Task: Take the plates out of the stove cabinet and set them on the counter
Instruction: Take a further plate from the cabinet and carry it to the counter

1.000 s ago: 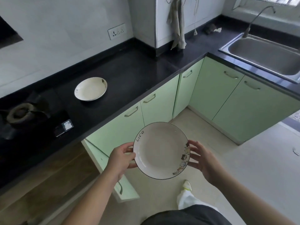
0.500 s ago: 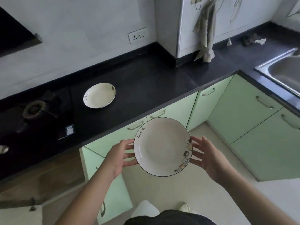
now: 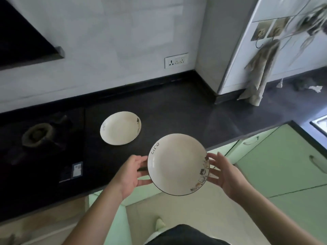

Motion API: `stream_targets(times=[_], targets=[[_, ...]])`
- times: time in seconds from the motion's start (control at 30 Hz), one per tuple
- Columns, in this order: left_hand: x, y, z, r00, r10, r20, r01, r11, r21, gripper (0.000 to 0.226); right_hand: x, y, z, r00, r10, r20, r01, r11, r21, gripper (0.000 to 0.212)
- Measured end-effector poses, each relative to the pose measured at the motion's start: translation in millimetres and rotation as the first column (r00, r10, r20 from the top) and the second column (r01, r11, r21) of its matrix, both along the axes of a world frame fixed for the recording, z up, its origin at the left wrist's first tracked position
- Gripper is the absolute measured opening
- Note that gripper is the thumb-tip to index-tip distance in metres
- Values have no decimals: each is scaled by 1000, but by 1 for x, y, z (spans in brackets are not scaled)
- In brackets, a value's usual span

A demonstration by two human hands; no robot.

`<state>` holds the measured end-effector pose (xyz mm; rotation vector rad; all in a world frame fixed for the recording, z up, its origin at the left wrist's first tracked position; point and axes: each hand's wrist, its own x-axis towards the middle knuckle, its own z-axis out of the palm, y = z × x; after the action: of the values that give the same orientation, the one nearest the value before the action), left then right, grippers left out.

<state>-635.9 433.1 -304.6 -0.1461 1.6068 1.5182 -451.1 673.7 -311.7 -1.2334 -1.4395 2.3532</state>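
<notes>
I hold a white plate (image 3: 177, 164) with a dark rim, the word "life" and small pictures on its edge. It hangs level over the front edge of the black counter (image 3: 177, 110). My left hand (image 3: 131, 174) grips its left rim. My right hand (image 3: 223, 175) supports its right rim with fingers spread. A second, similar white plate (image 3: 120, 127) lies flat on the counter, behind and to the left of the held one. The open green door (image 3: 104, 218) of the stove cabinet shows below my left forearm.
A black gas stove (image 3: 40, 138) with one burner takes up the counter's left part. A wall socket (image 3: 176, 60) sits above the counter. A cloth (image 3: 258, 71) hangs at the right corner. Green cabinet doors (image 3: 283, 165) run along the right, with a sink edge (image 3: 320, 124) beyond.
The plate in both hands has risen from in front of the cabinets up to the counter's front edge, closer to the plate lying there. My view has turned left and upward.
</notes>
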Motion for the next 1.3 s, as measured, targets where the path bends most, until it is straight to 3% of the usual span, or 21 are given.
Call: stream_targets(times=[0.37, 0.6, 0.77, 0.97, 1.3], targets=[[-88, 79, -6, 993, -118, -24, 117, 993, -36, 32, -87, 55, -10, 992, -83, 98, 79, 996, 42, 41], [-114, 141, -25, 997, 76, 23, -73, 991, -114, 42, -145, 125, -39, 977, -20, 211, 15, 1000, 26, 35], [-135, 180, -41, 974, 215, 65, -200, 962, -185, 51, -196, 173, -52, 966, 84, 242, -104, 992, 68, 19], [-153, 204, -54, 936, 344, 78, -323, 924, -203, 51, -239, 203, -66, 954, 144, 263, -160, 986, 40, 19], [-179, 222, -68, 924, 365, 115, -332, 914, -233, 53, -274, 229, -79, 924, 259, 280, -271, 963, 4, 21]])
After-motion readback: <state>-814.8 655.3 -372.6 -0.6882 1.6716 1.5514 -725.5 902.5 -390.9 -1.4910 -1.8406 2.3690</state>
